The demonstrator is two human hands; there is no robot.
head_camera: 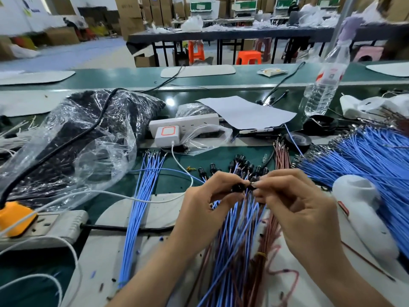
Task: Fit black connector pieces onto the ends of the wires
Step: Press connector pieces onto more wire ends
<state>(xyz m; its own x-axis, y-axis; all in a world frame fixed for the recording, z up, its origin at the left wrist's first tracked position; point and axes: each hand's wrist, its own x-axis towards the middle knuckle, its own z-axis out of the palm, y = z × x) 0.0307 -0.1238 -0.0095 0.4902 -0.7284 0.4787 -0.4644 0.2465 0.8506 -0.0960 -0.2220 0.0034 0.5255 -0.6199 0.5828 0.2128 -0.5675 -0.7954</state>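
My left hand [205, 202] pinches a black connector piece [238, 187] between thumb and fingers. Close against it, my right hand [296, 209] pinches a wire end [252, 185] at the fingertips. Below both hands lies a bundle of blue and brown wires [234, 240] with several black connectors [241, 166] fitted on their far ends. A loose bunch of blue wires [141, 196] lies to the left. A big heap of blue wires [365, 156] fans out at the right. Brown wires [281, 156] lie behind the connectors.
A clear bag of black parts [84, 138] fills the left. A white power strip with a charger [168, 129], a grey strip with an orange plug [44, 224], paper [243, 111], a water bottle [325, 80] and a white object [363, 207] surround the work spot.
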